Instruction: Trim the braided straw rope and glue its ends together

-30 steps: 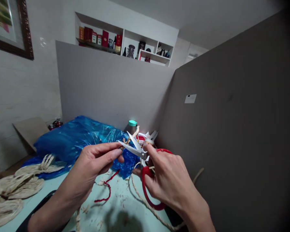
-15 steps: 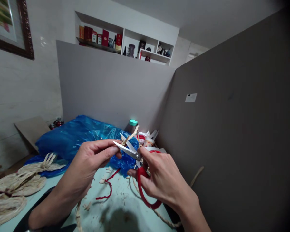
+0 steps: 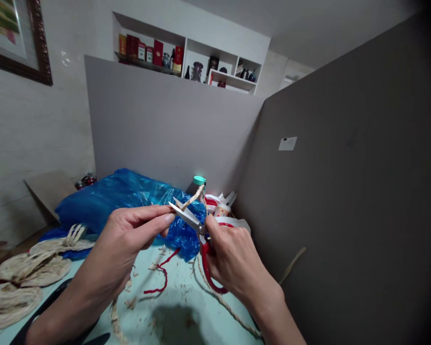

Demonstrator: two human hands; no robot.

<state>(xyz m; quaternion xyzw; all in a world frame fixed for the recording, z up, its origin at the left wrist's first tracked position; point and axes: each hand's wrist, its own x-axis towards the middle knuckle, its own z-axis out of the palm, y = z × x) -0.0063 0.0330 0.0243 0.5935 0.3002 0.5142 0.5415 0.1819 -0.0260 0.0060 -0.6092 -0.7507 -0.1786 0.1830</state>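
My left hand (image 3: pixel 129 237) pinches a short end of beige fibre rope (image 3: pixel 193 197) between thumb and fingers, and the rope end sticks up past the blades. My right hand (image 3: pixel 233 258) is closed round the red handles of a pair of scissors (image 3: pixel 187 216). The steel blades are nearly shut on the rope, right beside my left fingertips. More of the same rope (image 3: pixel 222 302) trails down over the pale green table (image 3: pixel 179 316) below my right hand.
A blue plastic bag (image 3: pixel 122 196) lies behind my hands. Woven straw pieces (image 3: pixel 28 268) are piled at the left. A red string (image 3: pixel 160 278) and fibre scraps litter the table. A teal-capped bottle (image 3: pixel 198 182) and small containers (image 3: pixel 221 208) stand in the corner of the grey partitions.
The scissor blades were wide open and have closed down on the rope end. My right hand squeezed the handles together and shifted slightly left.
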